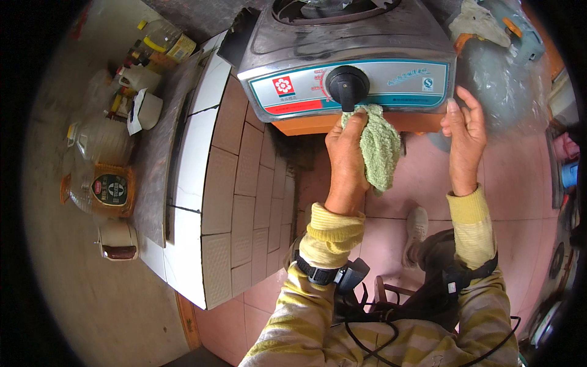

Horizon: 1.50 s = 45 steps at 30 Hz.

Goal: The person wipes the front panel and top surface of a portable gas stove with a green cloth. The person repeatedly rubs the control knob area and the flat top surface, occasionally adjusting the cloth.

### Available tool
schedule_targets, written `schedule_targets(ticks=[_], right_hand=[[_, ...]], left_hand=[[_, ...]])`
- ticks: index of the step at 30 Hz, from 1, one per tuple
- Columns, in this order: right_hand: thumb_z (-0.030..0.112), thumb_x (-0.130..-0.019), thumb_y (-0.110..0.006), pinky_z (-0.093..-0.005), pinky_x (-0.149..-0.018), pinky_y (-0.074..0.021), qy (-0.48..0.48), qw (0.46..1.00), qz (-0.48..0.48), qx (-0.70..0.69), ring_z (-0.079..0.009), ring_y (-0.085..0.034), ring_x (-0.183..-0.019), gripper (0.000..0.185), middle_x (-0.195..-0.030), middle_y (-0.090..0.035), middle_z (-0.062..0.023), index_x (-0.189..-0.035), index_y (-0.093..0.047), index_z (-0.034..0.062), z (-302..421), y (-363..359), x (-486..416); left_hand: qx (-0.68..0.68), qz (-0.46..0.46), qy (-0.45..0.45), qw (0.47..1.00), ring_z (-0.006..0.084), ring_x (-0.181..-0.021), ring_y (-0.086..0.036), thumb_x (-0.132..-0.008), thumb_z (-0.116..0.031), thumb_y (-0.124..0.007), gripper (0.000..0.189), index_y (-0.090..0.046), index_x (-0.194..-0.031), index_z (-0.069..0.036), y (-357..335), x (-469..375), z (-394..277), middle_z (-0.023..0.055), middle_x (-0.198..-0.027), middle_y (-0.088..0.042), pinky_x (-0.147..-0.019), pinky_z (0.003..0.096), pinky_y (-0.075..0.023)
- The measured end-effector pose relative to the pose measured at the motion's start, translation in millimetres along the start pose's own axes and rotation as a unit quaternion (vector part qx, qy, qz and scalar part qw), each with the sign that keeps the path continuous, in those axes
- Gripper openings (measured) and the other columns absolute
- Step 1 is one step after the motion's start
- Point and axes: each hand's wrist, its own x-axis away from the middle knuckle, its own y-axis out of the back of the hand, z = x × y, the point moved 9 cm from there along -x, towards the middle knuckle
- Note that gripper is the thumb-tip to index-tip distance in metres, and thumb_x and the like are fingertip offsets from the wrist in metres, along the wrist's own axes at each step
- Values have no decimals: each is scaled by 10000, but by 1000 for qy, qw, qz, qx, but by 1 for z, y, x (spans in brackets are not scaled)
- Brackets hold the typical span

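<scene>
A single-burner gas stove with a steel body stands before me, its front panel facing me. My left hand grips a light green terry cloth, pinched between thumb and fingers just under the black control knob. The cloth hangs down on the right side of that hand, and its upper end meets the lower edge of the panel. My right hand is at the panel's lower right corner, fingers curled and apart, with nothing held; whether a fingertip touches the stove is hard to tell. The burner ring shows at the top.
Left of the stove is a white-tiled counter bearing oil bottles, a white container and a lidded pot. Plastic-wrapped items sit close on the right. Below are a pink tiled floor and a stool.
</scene>
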Motion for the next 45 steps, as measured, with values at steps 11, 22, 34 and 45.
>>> schedule_targets(ticks=[11, 22, 34, 45], right_hand=[[122, -941, -580, -170, -571, -378, -16, 1000, 10, -2, -29, -456, -654, 353, -742, -535, 20, -1268, -498, 19, -2, -2, 1], [111, -921, -616, -177, -574, -405, -29, 998, 21, -57, -34, -488, -664, 366, -740, -548, 25, -1254, -495, 18, -7, -1, 1], [88, -918, -619, -166, -612, -405, -31, 996, 7, -85, -22, -491, -717, 345, -785, -562, 27, -1242, -519, 27, -9, -1, 0], [150, -927, -615, -171, -560, -394, -33, 998, 43, -10, -25, -483, -654, 376, -729, -539, 31, -1262, -496, 30, -1, -2, -2]], left_hand=[[-1, 38, 38, 999, 209, -625, -639, -914, -197, -515, 243, -597, -979, 22, -31, -2, 28, 130, -784, -651, -558, 317, -538], [27, 67, 50, 996, 170, -660, -645, -926, -161, -531, 199, -610, -987, 11, -58, -1, 49, 101, -827, -667, -591, 272, -526], [33, 85, 68, 993, 137, -708, -646, -917, -139, -560, 178, -628, -997, 5, -73, 0, 63, 75, -885, -669, -636, 257, -519], [-12, 56, 17, 998, 190, -622, -641, -919, -164, -547, 218, -618, -974, 35, -46, -1, 36, 120, -799, -660, -560, 296, -534]])
